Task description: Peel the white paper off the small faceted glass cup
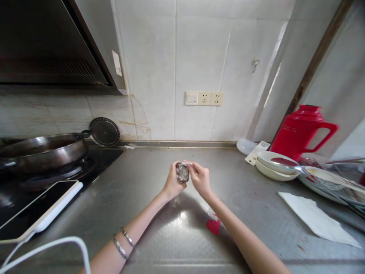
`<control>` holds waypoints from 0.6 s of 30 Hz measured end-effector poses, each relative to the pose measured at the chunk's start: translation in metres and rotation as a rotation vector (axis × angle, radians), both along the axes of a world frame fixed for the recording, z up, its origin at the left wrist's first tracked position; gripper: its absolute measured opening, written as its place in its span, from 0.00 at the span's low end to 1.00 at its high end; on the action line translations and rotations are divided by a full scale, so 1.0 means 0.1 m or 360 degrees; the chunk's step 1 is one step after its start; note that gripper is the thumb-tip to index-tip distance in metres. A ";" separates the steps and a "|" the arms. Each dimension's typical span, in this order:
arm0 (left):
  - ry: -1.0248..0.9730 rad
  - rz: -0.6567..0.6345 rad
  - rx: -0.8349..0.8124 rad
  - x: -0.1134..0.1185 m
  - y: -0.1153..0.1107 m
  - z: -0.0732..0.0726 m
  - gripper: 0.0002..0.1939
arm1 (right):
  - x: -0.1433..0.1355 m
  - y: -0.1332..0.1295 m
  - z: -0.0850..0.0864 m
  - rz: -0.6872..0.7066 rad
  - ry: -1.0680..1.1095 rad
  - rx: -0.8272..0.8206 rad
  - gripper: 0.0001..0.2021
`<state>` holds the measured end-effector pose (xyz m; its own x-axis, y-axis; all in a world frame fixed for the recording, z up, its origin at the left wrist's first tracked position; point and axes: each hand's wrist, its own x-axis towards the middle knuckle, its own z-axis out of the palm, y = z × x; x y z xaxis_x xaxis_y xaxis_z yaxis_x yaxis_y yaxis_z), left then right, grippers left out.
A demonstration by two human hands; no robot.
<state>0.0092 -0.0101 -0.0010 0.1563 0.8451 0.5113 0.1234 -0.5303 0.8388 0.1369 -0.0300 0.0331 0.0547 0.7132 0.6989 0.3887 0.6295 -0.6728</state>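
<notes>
My left hand (172,185) is wrapped round a small, round, glassy-looking container (182,173), grey and see-through at its end, which faces me. What is inside it I cannot make out. My right hand (201,178) is closed beside it, thumb and fingers pinching a thin white piece (186,163) at the container's upper right edge. Whether this piece is a separate stick or part of the container cannot be told. Both hands are held together above the middle of the metal counter (137,182).
On the left, a steel pan (57,156) sits on the black stove, with a phone (40,209) and white cable in front. At right are a red thermos (299,133), stacked bowls (275,173), plates and a white napkin (316,217). A red-patterned object (213,225) lies near my right forearm.
</notes>
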 end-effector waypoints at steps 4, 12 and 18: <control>0.0216 0.0014 0.0166 0.00 -0.02 -0.03 0.41 | 0.04 0.02 0.05 -0.0024 -0.0072 -0.0085 0.15; 0.0244 0.0092 0.0169 -0.01 0.00 -0.03 0.38 | 0.11 0.01 0.01 0.0183 -0.0561 0.0591 0.13; 0.0220 0.0046 0.0158 0.02 -0.02 -0.04 0.39 | 0.15 0.06 -0.04 0.0188 -0.0641 0.0748 0.13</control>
